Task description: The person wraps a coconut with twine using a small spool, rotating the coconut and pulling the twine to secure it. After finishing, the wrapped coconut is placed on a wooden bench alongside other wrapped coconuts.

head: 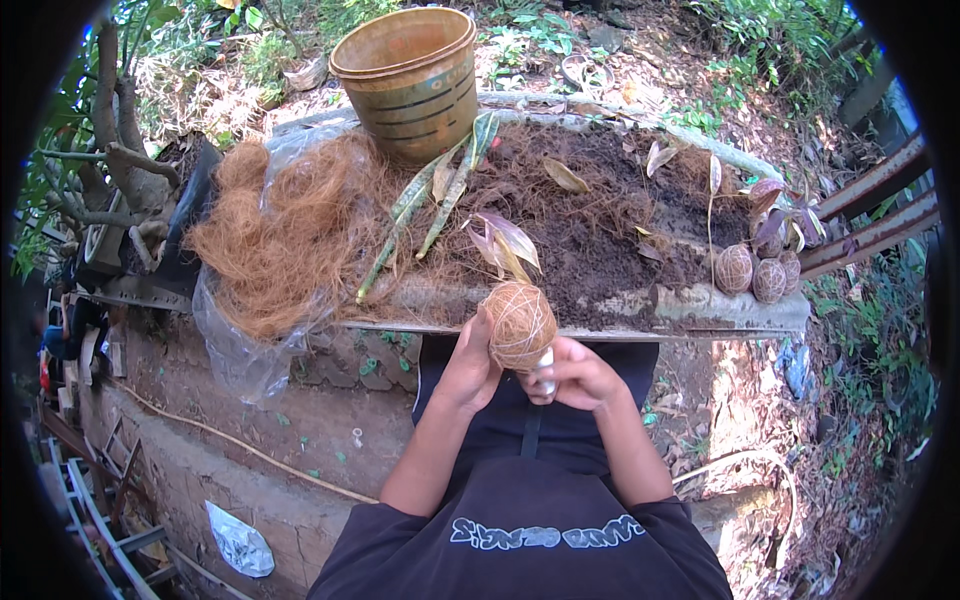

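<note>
Just beyond the near edge of the work surface, my left hand (474,364) grips a coconut-fibre ball (521,322) wound with white thread. A purple-and-cream leafy plant (506,241) stands out of its top. My right hand (581,373) is closed on a white thread spool (546,367) right under the ball. Its fingers partly cover the spool. Behind the ball, dark soil (577,277) mixed with fibre covers the surface. Two long variegated leaves (450,202) lie to the left of the plant.
A brown plastic bucket (420,97) stands at the back. Loose coconut fibre (285,240) is heaped on clear plastic (240,367) at left. Several finished-looking thread-wound balls (733,270) with plants sit at the right end. Rusty metal bars (874,229) project beyond them.
</note>
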The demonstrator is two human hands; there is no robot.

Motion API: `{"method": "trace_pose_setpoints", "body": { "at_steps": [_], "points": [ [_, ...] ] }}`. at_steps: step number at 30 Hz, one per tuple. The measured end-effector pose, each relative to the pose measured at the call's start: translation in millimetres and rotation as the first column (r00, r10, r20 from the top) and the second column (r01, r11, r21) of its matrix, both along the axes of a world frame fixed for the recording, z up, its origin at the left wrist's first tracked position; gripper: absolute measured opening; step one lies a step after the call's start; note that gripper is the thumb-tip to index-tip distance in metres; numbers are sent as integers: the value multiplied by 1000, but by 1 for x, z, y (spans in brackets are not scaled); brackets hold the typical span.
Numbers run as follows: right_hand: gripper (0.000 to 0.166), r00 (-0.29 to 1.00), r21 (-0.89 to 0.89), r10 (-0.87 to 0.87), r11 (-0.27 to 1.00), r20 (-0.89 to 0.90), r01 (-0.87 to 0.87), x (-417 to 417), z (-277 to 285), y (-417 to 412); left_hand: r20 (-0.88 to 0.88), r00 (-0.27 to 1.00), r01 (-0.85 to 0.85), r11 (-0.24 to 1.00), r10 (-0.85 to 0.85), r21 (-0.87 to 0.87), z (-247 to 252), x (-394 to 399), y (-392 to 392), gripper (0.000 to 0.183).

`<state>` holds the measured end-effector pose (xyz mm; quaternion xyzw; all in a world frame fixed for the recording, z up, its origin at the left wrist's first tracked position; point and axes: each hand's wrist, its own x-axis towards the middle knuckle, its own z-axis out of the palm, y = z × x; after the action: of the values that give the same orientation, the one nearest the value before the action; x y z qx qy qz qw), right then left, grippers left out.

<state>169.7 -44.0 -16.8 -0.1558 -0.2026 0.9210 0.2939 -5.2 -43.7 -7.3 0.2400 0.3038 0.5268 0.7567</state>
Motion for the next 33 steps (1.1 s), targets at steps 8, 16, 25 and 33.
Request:
{"method": "trace_pose_setpoints", "body": {
  "at_steps": [8, 16, 25, 33],
  "points": [
    [21, 965, -98, -224, 966, 134, 238, 10, 28, 15, -21, 995, 97, 984, -95, 148, 6, -9, 0, 78],
    [24, 690, 631, -568, 748, 448, 206, -1, 63, 9, -247, 967, 87, 993, -63, 85, 25, 1, -4, 65],
    [17, 640, 544, -590, 782, 492, 304, 6, 46, 14, -266, 962, 78, 994, -55, 77, 20, 0, -6, 60],
    [20, 731, 355, -592, 800, 339, 484, -2, 50, 18, -198, 980, 58, 992, -35, 110, 10, 1, -8, 63]
  ]
}}
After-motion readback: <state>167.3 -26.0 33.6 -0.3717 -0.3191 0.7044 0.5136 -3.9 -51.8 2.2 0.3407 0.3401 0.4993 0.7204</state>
